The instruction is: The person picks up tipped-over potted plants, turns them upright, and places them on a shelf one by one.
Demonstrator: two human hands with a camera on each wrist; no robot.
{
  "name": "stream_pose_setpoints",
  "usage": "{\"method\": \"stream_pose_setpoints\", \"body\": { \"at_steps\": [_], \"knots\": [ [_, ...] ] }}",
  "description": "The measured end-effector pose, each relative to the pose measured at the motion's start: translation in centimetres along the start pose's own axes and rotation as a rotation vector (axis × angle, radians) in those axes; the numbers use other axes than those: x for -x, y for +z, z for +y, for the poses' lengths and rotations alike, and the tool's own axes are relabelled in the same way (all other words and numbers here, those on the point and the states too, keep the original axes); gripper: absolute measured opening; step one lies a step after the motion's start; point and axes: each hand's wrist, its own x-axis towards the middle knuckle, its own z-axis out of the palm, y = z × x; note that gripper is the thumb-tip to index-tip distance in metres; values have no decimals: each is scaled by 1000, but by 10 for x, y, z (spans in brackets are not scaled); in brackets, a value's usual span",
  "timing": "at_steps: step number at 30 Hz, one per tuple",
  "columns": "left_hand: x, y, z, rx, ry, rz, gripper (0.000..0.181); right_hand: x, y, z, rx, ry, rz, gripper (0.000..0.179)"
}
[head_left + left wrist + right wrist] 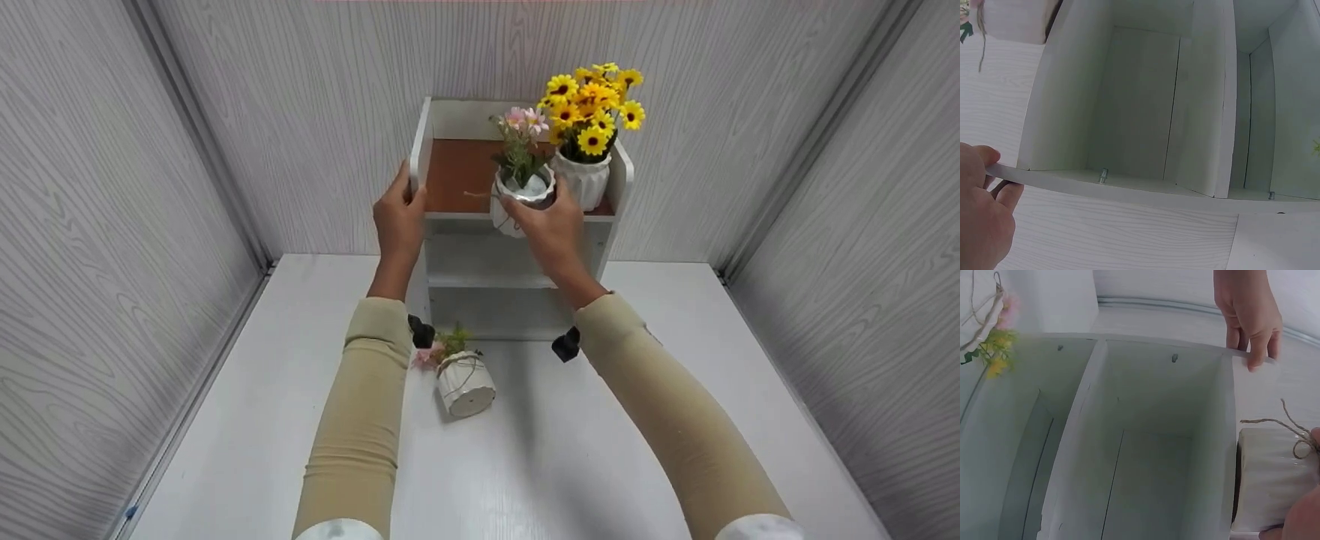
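My left hand (pixel 400 225) grips the left side panel (pixel 421 142) of a small white shelf unit, thumb and fingers on either side of the board in the left wrist view. With my right hand (pixel 556 232) I hold a white ribbed flowerpot (pixel 504 217) of pink flowers, thumb and fingers around its rim. This pot is upright at the front edge of the brown top shelf (pixel 459 176), and twine is tied around it. Close to its right, a white pot (pixel 587 184) of yellow flowers stands on the same shelf, against the right side panel.
Another white pot (pixel 465 382) with twine and pink flowers lies on its side on the white table (pixel 615 450), in front of the unit. Two lower compartments (pixel 487 255) face me. Grey wood-grain walls (pixel 315 135) enclose the back and both sides.
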Motion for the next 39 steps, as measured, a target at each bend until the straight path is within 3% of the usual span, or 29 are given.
{"method": "stream_pose_setpoints", "body": {
  "at_steps": [11, 19, 28, 37, 39],
  "knots": [
    [12, -3, 8, -33, -11, 39, 52, -22, 16, 0, 52, 38, 28, 83],
    [21, -4, 14, -48, -13, 51, 53, -35, 20, 3, 63, 57, -36, 83],
    [32, -4, 21, -68, -29, 85, 52, -42, 12, 8, 52, 83, -98, 91],
    [44, -8, 27, -82, -49, 114, 52, -41, 10, 6, 2, 84, -118, 78],
    [46, -9, 28, -83, -51, 122, 52, -41, 10, 6, 4, 88, -128, 83]
  ]
}}
